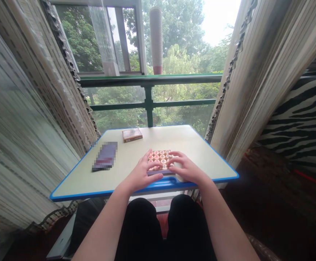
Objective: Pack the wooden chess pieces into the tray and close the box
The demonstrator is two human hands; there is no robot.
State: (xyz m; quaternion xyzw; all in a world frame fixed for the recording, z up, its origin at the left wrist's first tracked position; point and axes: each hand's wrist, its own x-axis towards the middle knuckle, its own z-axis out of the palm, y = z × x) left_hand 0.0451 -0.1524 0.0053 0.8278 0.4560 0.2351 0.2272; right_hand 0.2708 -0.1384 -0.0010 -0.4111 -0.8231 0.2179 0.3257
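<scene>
Round Chinese chess pieces (157, 161) with red and dark characters lie in neat rows in a shallow box (161, 172) near the table's front edge. My left hand (144, 170) is at the left side of the box, its fingers stretched out over the pieces and the thumb along the front. On the opposite side, my right hand (186, 167) has its fingers spread and slightly bent, with the tips at the right-hand pieces. Some pieces are hidden under my fingers. Neither hand visibly lifts a piece.
A flat, clear-topped box (132, 135) lies toward the back of the blue-edged table (171, 137). Left of my hands is a pixelated purple item (106, 156). Curtains (236, 108) hang on both sides, and a green railing (148, 98) stands behind the table.
</scene>
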